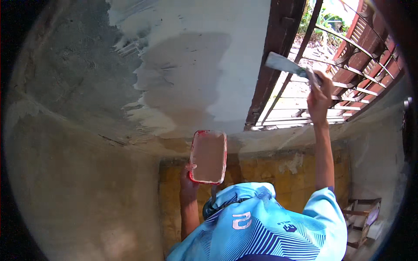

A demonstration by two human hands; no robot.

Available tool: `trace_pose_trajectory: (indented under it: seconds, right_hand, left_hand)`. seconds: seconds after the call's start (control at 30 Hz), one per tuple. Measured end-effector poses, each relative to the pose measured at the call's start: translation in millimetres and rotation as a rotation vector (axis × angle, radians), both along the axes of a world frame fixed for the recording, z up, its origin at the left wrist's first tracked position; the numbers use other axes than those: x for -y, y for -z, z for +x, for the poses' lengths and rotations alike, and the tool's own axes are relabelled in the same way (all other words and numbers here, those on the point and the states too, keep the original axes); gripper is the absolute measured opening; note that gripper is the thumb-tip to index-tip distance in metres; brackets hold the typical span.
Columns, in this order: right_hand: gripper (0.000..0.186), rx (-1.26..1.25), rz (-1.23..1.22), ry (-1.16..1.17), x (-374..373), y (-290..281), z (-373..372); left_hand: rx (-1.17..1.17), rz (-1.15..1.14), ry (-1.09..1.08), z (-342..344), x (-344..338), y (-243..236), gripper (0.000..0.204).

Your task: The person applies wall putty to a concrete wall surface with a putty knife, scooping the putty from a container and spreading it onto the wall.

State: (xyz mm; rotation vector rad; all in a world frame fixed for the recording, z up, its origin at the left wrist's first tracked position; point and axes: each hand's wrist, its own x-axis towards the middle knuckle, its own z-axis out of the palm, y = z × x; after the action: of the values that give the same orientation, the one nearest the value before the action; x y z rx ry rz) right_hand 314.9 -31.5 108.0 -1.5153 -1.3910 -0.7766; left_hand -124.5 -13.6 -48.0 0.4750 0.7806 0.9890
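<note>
My left hand (189,179) grips a red-rimmed rectangular tub (225,158) by its lower left edge, with the thumb over the rim. Smooth greyish-brown putty (209,154) fills it. Raised at the right, my right hand (320,98) is closed around the handle of a putty knife (283,63). Its wide blade points up and left, in front of the dark window frame, and carries whitish residue. The wall before me has a pale coated area (244,56) in the middle and rough bare grey plaster (78,65) at the left, with a ragged border between them.
A window with metal bars (344,65) and a dark brown frame (278,39) stands at the right, with bright daylight and plants beyond. Below lies a yellowish tiled floor (261,174). A wooden stand (363,213) is at the lower right, near the side wall (374,152).
</note>
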Motion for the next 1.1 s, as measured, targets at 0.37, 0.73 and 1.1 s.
trace_pose_trajectory:
  seconds: [0.37, 0.73, 1.1]
  right_hand:
    - [0.065, 0.232, -0.041, 0.017, -36.5, -39.7, -54.3]
    - [0.063, 0.244, -0.092, 0.075, -15.4, 33.3, -53.2]
    - [0.046, -0.034, 0.078, 0.053, 25.3, 67.8, -30.3]
  left_hand:
    - [0.016, 0.043, 0.079, -2.4, -9.2, -9.7, 0.061]
    - [0.011, -0.033, 0.012, -42.6, -5.6, -0.1, 0.054]
    - [-0.034, 0.033, -0.061, -62.9, 4.9, -9.0, 0.047]
